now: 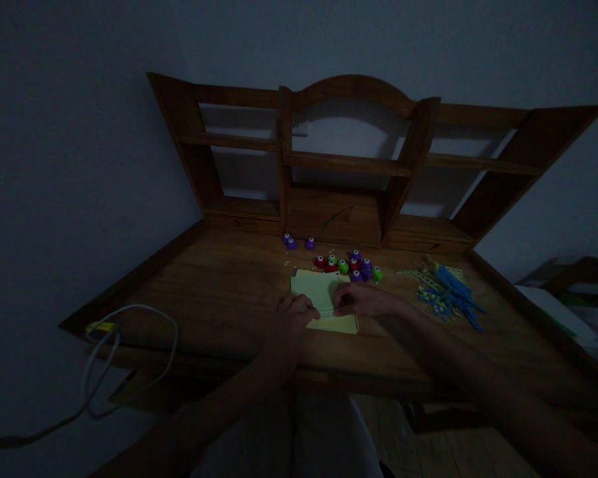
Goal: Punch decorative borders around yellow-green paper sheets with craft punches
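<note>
A pale green sheet of paper [313,291] lies on the desk in front of me, over slightly larger yellowish sheets [339,324] that stick out below and to the right. My left hand [293,320] is at the green sheet's lower left, fingers curled and thumb at its bottom edge. At the lower right, my right hand [359,298] is closed in a pinch on that sheet. Along the bottom edge, between the two hands, runs a narrow strip that looks folded or perforated. Dim light hides the fingertips' exact grip.
Behind the paper stand several red, green and purple bottles [343,267], with more purple ones [292,243] farther back. Blue and yellow paper scraps [451,294] pile up on the right. A wooden shelf unit [336,212] rises at the back; a white cable [174,332] loops at left.
</note>
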The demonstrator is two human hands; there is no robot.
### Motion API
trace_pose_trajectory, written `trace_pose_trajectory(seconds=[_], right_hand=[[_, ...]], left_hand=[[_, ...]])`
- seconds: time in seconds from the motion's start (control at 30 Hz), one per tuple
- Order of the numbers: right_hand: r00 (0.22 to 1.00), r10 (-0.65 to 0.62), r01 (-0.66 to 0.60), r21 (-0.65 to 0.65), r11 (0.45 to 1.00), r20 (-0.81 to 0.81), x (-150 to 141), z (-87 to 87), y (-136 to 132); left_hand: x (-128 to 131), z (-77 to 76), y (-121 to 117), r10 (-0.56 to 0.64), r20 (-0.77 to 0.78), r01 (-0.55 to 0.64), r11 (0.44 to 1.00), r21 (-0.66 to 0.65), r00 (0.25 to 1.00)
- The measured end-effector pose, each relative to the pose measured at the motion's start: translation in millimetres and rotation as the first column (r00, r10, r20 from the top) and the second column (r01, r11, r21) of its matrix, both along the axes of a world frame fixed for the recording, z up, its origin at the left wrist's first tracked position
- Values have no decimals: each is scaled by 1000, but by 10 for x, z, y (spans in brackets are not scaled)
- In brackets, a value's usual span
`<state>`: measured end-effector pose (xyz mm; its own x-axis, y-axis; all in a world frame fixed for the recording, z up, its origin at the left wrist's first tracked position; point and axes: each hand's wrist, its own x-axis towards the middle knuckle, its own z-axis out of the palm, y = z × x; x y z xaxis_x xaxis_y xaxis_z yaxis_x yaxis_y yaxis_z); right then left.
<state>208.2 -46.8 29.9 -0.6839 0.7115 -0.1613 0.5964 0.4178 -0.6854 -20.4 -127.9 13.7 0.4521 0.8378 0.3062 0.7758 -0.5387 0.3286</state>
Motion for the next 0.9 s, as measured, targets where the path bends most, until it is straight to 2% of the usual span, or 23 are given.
trace_pose_trajectory(seconds=[0.27, 0.47, 0.63, 0.77, 0.9], right_hand=[[995, 93, -94, -39, 995, -47, 20, -100, 121], [999, 45, -46, -66, 997, -21, -3, -51, 104], [997, 65, -68, -87, 994, -28, -2, -55, 128], [998, 62, -63, -66, 996, -21, 6, -33, 112], [999, 34, -35, -15, 999, -36, 16, -61, 18]], left_hand=[[92, -191, -230, -7, -115, 20, 993, 114, 993], [168, -274, -328, -39, -145, 59, 989, 133, 989], [243, -303, -420, -6, -89, 15, 995, 97, 996], [286, -340, -484, 39, -6, -39, 998, 39, 999], [348, -421, -523, 63, 15, -63, 998, 11, 998]])
